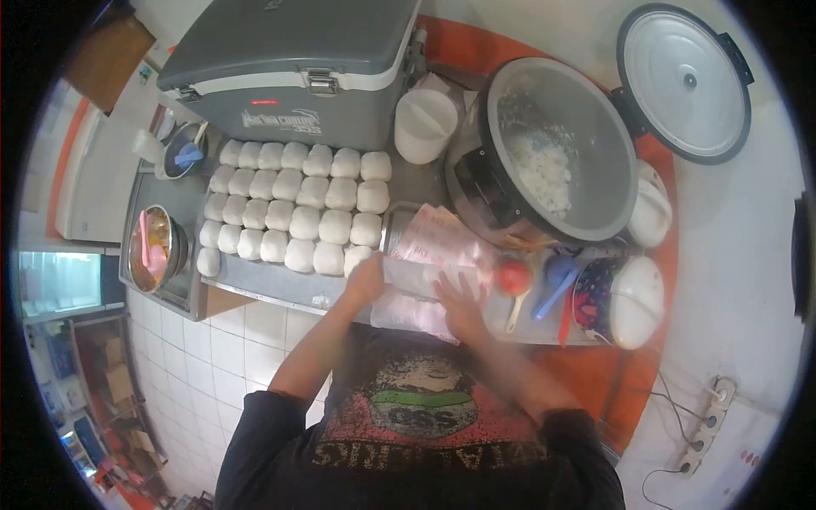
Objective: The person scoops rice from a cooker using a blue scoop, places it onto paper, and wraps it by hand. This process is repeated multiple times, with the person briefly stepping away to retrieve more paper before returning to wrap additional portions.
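Fingers (449, 289) of our right hand (461, 308) lay spread flat on the stack of pink-printed plastic sheets (429, 245), though motion blur smeared them, so take that loosely. Our left hand (365, 280) sat at the near edge of the metal tray (272, 285), touching the end rice parcel (357, 257) of the front row. Whether those fingers were curled round it or just resting, we couldn't tell. The rice cooker (586, 144), with only a little rice in it, stood just beside the sheets. Our take on lifting one sheet cleanly was this: pin the stack with the flat palm, slide only the top layer with the fingertips, and keep the other hand from nudging the packed rows.
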Tool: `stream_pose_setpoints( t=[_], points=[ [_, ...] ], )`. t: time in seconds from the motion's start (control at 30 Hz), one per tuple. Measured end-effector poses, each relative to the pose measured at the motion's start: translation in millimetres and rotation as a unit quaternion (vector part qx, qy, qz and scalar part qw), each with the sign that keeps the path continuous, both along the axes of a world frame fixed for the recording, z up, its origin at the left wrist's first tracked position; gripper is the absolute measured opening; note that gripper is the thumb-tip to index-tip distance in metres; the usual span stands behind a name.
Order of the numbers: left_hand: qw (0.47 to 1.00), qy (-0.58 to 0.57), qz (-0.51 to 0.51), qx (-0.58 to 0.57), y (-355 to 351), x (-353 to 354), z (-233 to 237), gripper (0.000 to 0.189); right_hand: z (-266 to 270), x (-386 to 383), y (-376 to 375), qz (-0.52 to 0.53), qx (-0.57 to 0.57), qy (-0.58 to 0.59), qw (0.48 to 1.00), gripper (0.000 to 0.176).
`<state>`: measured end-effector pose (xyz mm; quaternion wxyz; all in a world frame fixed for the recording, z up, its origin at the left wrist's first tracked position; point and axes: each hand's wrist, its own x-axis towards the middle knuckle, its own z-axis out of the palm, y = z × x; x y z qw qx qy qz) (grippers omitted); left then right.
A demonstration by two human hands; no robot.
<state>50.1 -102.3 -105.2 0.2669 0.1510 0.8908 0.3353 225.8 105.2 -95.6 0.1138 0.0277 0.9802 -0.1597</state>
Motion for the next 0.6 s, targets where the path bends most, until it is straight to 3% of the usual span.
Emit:
stream_pose_setpoints(
  t=[0.07, 0.1, 0.2, 0.3, 0.33, 0.4, 0.43, 0.5, 0.53, 0.6],
  points=[
    [0.998, -0.053, -0.024, 0.008, -5, 19, 10, 0.039, -5, 4, 3, -0.005, -0.014, 0.013, 1.000, 0.069],
    [0.997, 0.037, -0.024, 0.062, -6, 24, 4, 0.045, -4, 5, 3, -0.006, -0.022, 0.019, 1.000, 0.067],
    [0.994, -0.062, 0.084, 0.045, -15, 46, -1, 0.043, 0, 9, 5, -0.006, -0.044, 0.046, 0.998, 0.060],
    [0.977, -0.210, -0.035, -0.027, -29, 69, 6, 0.043, 3, 10, 6, -0.010, -0.066, 0.074, 0.995, 0.053],
    [0.952, -0.301, 0.032, 0.037, -28, 70, 9, 0.042, 5, 10, 4, -0.020, -0.075, 0.074, 0.994, 0.053],
    [0.854, -0.468, 0.164, 0.159, -22, 76, 19, 0.039, 13, 11, -3, -0.034, -0.078, 0.072, 0.994, 0.053],
    [0.820, -0.501, 0.201, 0.193, -17, 76, 22, 0.038, 23, 9, -7, -0.037, -0.071, 0.071, 0.994, 0.052],
    [0.822, -0.480, 0.197, 0.235, -10, 71, 26, 0.036, 18, 11, -12, -0.039, -0.034, 0.090, 0.995, 0.050],
    [0.853, -0.428, 0.167, 0.248, -7, 69, 28, 0.035, 3, 13, -13, -0.039, -0.005, 0.111, 0.993, 0.047],
    [0.947, -0.161, 0.059, 0.272, 0, 68, 32, 0.033, -13, 13, -11, -0.042, 0.021, 0.141, 0.989, 0.040]
  ],
)
